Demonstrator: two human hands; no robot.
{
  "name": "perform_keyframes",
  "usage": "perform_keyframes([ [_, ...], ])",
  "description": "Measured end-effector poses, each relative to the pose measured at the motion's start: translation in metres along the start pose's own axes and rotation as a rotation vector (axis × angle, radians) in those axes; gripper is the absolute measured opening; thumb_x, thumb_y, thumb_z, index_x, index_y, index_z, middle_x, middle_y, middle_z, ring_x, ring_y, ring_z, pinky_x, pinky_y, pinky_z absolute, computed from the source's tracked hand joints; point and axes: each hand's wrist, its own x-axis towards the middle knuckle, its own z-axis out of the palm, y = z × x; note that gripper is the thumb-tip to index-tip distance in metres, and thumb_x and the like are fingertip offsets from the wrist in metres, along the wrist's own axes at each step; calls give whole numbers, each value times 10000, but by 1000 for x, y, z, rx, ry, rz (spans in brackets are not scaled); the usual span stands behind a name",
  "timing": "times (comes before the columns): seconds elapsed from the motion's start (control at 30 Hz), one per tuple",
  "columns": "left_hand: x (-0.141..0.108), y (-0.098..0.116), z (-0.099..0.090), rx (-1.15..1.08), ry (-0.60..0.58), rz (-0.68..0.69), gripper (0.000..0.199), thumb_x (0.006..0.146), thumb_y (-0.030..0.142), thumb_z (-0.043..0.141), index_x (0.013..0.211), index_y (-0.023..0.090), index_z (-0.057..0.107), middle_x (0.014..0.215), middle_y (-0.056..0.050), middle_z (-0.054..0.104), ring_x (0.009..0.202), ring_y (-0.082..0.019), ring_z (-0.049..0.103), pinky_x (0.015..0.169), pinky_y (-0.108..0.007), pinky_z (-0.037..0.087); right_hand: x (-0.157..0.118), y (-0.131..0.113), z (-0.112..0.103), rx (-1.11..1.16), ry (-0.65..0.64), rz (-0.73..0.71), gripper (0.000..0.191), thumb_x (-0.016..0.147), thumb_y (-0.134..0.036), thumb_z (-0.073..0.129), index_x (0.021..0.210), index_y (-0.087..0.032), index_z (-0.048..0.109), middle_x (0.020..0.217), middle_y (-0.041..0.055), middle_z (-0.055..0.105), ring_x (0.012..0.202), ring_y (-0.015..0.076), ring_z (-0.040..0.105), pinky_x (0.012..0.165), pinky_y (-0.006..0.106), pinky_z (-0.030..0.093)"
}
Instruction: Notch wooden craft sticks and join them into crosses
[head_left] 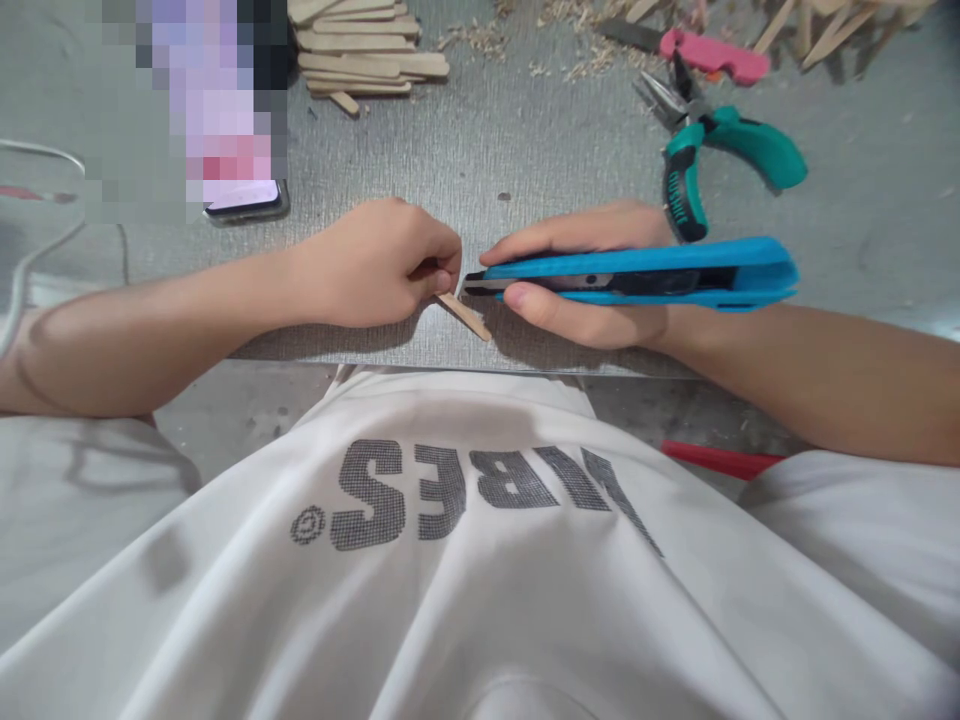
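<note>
My left hand (390, 262) pinches a thin wooden craft stick (466, 318) between thumb and fingers, close to the table's front edge. The stick's free end slants down to the right, and the rest of it is hidden in my fist. My right hand (585, 318) is closed around a blue utility knife (645, 274), thumb below and fingers above. The knife lies nearly level with its dark tip pointing left, just right of my left fingers. Whether the tip touches the stick I cannot tell.
Flat wooden sticks (360, 65) are piled at the back, beside wood shavings (577, 65). Green-handled pliers (697, 150) and a pink-handled knife (712, 57) lie at the back right, near more sticks (836, 35). A phone (247, 203) and a white cable (30, 255) are at left.
</note>
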Motion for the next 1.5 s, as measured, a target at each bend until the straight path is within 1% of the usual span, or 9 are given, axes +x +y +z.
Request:
perform_keyframes([
  [0.2, -2, -3, 2, -80, 40, 7, 245, 1101, 211, 616, 1103, 235, 859, 919, -22, 783, 846, -214, 626, 901, -393, 439, 1, 7, 7, -167, 8, -123, 319, 1055, -652, 819, 1223, -435, 981, 1118, 42, 971, 1018, 322, 919, 1040, 476, 757],
  [0.47, -2, 1, 3, -94, 63, -14, 236, 1115, 196, 630, 1237, 240, 828, 987, -46, 801, 989, -269, 750, 949, -411, 510, -8, 0, 3, -130, 73, -130, 348, 1157, -642, 804, 1330, -400, 986, 1154, 58, 990, 1027, 306, 957, 1025, 423, 795],
  [0.63, -1, 5, 5, -60, 83, -17, 198, 1089, 155, 622, 1122, 226, 804, 877, -32, 738, 833, -243, 652, 884, -416, 464, -7, 17, 4, -254, 180, -380, 342, 1231, -552, 766, 1389, -317, 957, 1129, 27, 995, 935, 238, 963, 873, 350, 780],
  [0.77, -1, -1, 5, -68, 141, 11, 176, 1094, 213, 633, 1064, 243, 804, 843, -28, 734, 810, -250, 659, 864, -419, 461, -6, 21, 6, -324, 193, -444, 323, 1251, -551, 742, 1397, -348, 946, 1081, -17, 990, 870, 197, 946, 821, 302, 763],
  [0.93, -4, -15, 4, -81, 143, 104, 193, 1080, 226, 634, 1061, 245, 826, 872, -28, 795, 799, -225, 664, 834, -395, 462, -7, 13, 1, -325, 276, -509, 233, 1208, -364, 846, 1423, -342, 932, 1238, 6, 1010, 1011, 226, 994, 922, 291, 790],
  [1.1, -5, -26, 9, 58, 180, 260, 197, 1101, 272, 673, 1064, 283, 865, 1075, -76, 880, 963, -282, 804, 837, -420, 491, -6, 23, -5, -377, 289, -461, 292, 1220, -502, 822, 1454, -371, 940, 1175, 9, 1007, 927, 233, 980, 903, 325, 805],
  [1.2, -7, -27, 11, 142, 190, 291, 247, 1111, 248, 661, 1057, 264, 901, 1187, -115, 890, 1039, -305, 839, 859, -429, 525, -4, 27, -7, -370, 286, -465, 305, 1216, -493, 823, 1468, -374, 947, 1198, 18, 1009, 945, 221, 979, 921, 294, 789],
  [1.33, -6, -26, 12, 128, 163, 341, 245, 1085, 221, 669, 1019, 268, 900, 1037, -95, 862, 1005, -297, 836, 844, -429, 538, -1, 24, -5, -278, 341, -492, 298, 1184, -407, 871, 1424, -271, 983, 1294, 47, 1006, 1113, 250, 1006, 1025, 249, 778],
  [1.5, 8, -38, 11, 205, 371, 107, 166, 981, 171, 704, 953, 276, 829, 1011, -95, 836, 1009, -324, 794, 870, -510, 508, 4, 24, -4, -230, 409, -512, 305, 1129, -357, 886, 1368, -219, 1015, 1195, 51, 1006, 964, 223, 988, 885, 219, 763],
])
